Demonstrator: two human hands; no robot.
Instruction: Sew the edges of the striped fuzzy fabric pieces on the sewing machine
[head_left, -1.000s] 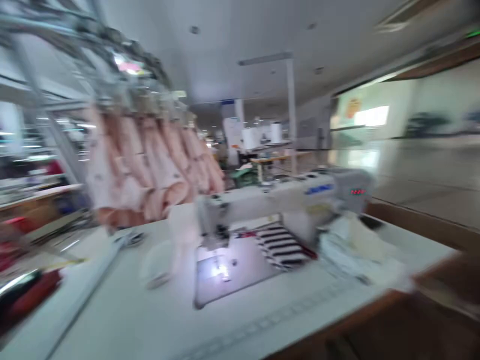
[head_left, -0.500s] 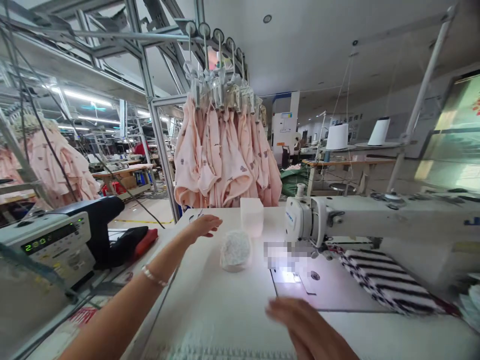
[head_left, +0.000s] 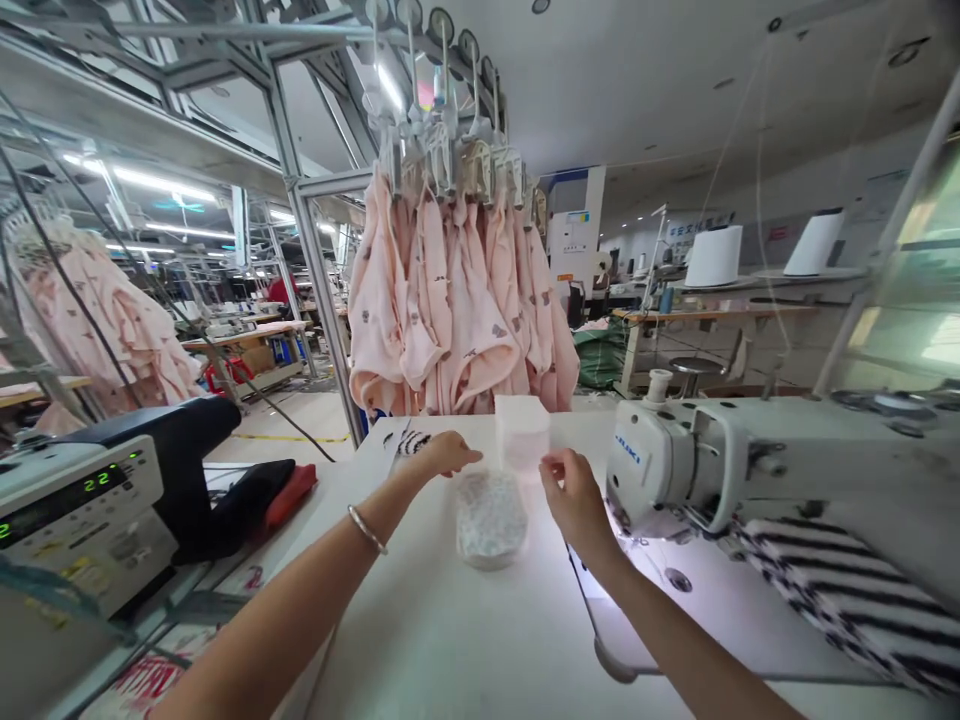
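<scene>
Both my arms reach forward over the white sewing table (head_left: 465,640). My left hand (head_left: 448,452), a bangle on its wrist, lies palm down with fingers stretched toward the left side of a small translucent white box (head_left: 521,425). My right hand (head_left: 574,492) has its fingertips pinched at the box's lower right corner. Just in front of the box, between my hands, sits a round clear tub (head_left: 491,520) filled with small white pieces. A little striped scrap (head_left: 412,441) lies behind my left hand.
A white sewing machine (head_left: 750,465) stands at the right with black-and-white striped fabric (head_left: 840,590) under its arm. Pink garments (head_left: 457,310) hang on a rail beyond the table's far edge. Another machine with a green digital display (head_left: 82,500) sits at the left.
The view has steadied and shifted left. My left hand has moved right toward the box. My right hand has come up from the near edge to the box's right corner.
</scene>
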